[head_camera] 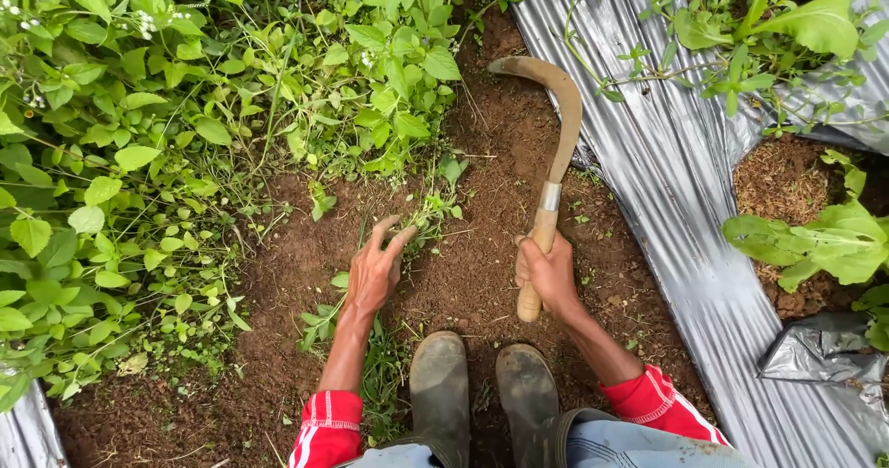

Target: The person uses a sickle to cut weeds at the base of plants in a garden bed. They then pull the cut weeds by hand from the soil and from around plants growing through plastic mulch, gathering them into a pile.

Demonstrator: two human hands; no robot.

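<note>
The person stands on bare brown soil (482,274), looking down at two muddy rubber boots (482,385) set side by side, toes pointing up the frame. Red sleeves with white stripes cover both forearms near the bottom edge.

The right hand (548,272) is closed in a full grip around the wooden handle of a sickle (556,153). The handle runs through the fist, its butt end showing below the hand. Above the fist a metal collar joins the handle to a rusty, curved blade, which arcs up and to the left, its tip pointing toward the weeds. The blade sits over the soil, just beside the edge of the plastic sheet.

The left hand (375,269) is open, fingers spread and stretched forward, palm down on the soil. Its fingertips reach a small clump of grass (428,211) at the foot of the weeds; whether they have hold of any stems cannot be told.

A dense bank of green weeds (139,153) with small white flowers fills the left and upper part of the view. On the right lies silver plastic mulch (685,227) over a raised bed, with round holes cut in it where leafy plants (824,237) grow out of brown soil.
</note>
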